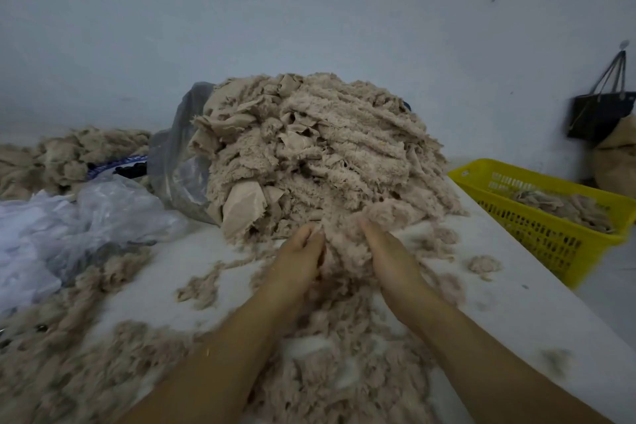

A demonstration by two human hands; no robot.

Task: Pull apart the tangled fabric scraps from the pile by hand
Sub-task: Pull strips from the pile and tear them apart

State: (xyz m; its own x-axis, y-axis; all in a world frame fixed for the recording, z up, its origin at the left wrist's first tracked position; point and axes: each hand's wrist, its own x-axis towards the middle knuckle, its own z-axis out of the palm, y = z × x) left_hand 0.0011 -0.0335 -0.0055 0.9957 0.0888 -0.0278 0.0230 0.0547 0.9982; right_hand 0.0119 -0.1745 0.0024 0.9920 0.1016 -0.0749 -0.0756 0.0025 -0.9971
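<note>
The left hand (pixel 300 253) and right hand (pixel 390 253) both grasp one fluffy beige clump (pixel 344 244) of fabric scraps, fingers sunk into it. The clump sits at the near foot of the big pile (pixel 320 148), at 12 o'clock on the white surface (pixel 516 293). A yellow basket (pixel 550 234) with scraps sits at 3 o'clock, and crumpled plastic bags (pixel 86 217) lie at 9 o'clock.

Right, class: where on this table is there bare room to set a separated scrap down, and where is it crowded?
Bare: the table strip between pile and yellow basket; a patch between plastic bags and left hand. Crowded: the clump that left and right hand grip; loose fluff nearest you.
</note>
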